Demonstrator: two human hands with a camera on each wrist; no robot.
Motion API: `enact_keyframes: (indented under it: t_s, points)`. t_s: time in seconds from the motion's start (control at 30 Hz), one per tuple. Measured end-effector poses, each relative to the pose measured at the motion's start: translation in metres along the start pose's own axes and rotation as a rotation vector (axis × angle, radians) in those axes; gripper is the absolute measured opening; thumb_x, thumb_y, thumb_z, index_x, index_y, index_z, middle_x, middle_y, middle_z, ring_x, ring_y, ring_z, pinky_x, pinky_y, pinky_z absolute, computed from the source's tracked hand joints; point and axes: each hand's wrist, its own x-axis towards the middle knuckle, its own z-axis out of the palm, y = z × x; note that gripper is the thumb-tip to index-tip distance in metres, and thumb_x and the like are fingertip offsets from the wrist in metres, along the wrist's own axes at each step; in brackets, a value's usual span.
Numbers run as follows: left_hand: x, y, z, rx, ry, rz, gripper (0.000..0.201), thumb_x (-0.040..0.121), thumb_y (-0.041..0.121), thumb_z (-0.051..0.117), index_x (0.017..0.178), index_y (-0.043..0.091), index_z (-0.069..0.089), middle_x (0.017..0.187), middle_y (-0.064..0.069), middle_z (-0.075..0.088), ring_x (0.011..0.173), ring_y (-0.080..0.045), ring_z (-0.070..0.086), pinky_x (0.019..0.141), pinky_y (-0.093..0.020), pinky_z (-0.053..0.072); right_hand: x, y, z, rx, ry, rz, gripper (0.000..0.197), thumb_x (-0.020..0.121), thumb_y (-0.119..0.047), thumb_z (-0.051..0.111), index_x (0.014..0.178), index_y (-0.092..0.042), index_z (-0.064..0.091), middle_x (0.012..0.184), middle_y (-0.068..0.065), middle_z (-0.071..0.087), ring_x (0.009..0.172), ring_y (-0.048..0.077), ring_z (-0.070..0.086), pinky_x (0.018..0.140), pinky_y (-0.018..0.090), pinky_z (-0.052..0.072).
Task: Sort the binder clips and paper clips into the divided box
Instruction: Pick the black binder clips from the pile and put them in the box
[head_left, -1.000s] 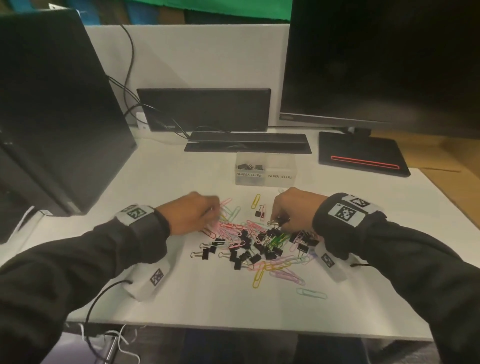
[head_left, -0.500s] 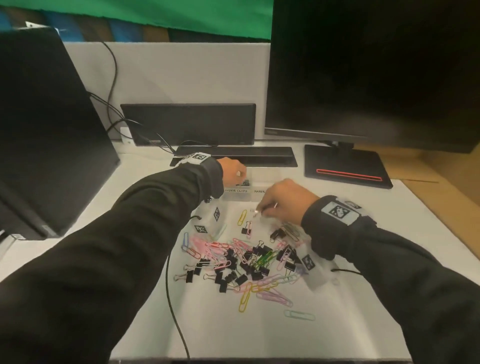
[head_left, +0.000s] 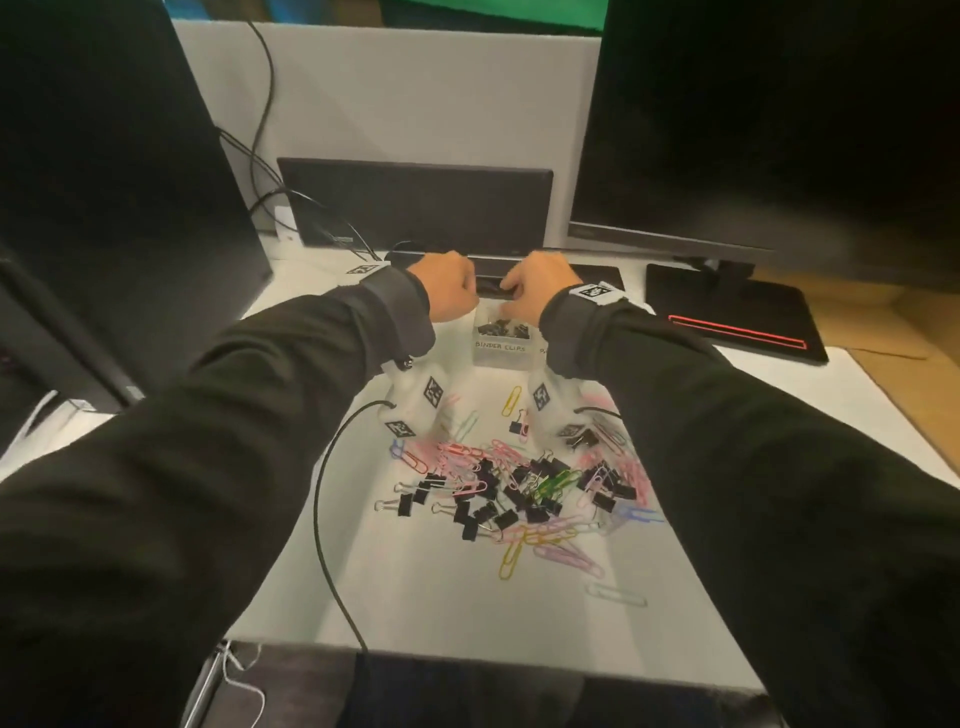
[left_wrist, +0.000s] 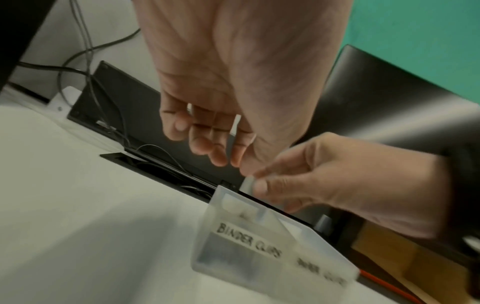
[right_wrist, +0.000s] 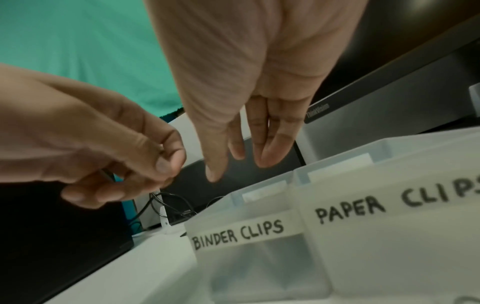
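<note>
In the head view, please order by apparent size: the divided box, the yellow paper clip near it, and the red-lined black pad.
1. Red-lined black pad, clearly largest.
2. Divided box, partly hidden by the hands.
3. Yellow paper clip, smallest.

I see my left hand (head_left: 451, 291) and right hand (head_left: 532, 288) curled just above the divided box (head_left: 501, 347); the clip pile (head_left: 524, 488) lies nearer me.

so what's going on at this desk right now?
A person is sorting a mixed pile of clips into a divided box labelled BINDER CLIPS and PAPER CLIPS. Both hands are raised over the box: left hand, right hand. Black binder clips already lie in the binder compartment. Whether either hand holds a clip is unclear. Most clips remain on the table.
</note>
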Motion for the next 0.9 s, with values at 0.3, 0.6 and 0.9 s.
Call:
enact_keyframes:
  t_s: [0.3,0.6,0.9]
  points:
    - [-0.054,0.04,0.036,0.211,-0.352,0.314,0.016,0.083,0.024,0.07,0.095,0.014,0.069,0.08,0.008,0.055,0.083,-0.018,0.054,0.076,-0.028,0.043,-0.072,0.034,-0.015,-0.121,-0.118,-0.111,0.02,0.081,-0.022,0.073,0.1,-0.017,0.075,0.095,0.005,0.072,0.081,0.017,0.06,0.074,0.025,0.045]
    - [-0.069,0.049,0.073,0.123,-0.235,0.317,0.026,0.08,0.012,0.066,0.107,0.011,0.064,0.109,-0.008,0.064,0.086,-0.018,0.048,0.074,-0.028,0.042,-0.133,0.033,0.014,-0.145,-0.43,-0.166,0.02,0.076,-0.022,0.076,0.097,-0.022,0.075,0.08,-0.006,0.07,0.07,0.007,0.056,0.066,0.02,0.045]
    - [-0.066,0.036,0.085,-0.008,-0.139,0.269,0.011,0.08,0.006,0.065,0.09,0.008,0.066,0.095,-0.008,0.062,0.083,-0.024,0.056,0.071,-0.027,0.042,-0.127,0.032,0.03,-0.115,-0.319,-0.193,0.011,0.078,-0.017,0.075,0.089,-0.016,0.073,0.088,0.0,0.064,0.077,0.016,0.058,0.074,0.029,0.049]
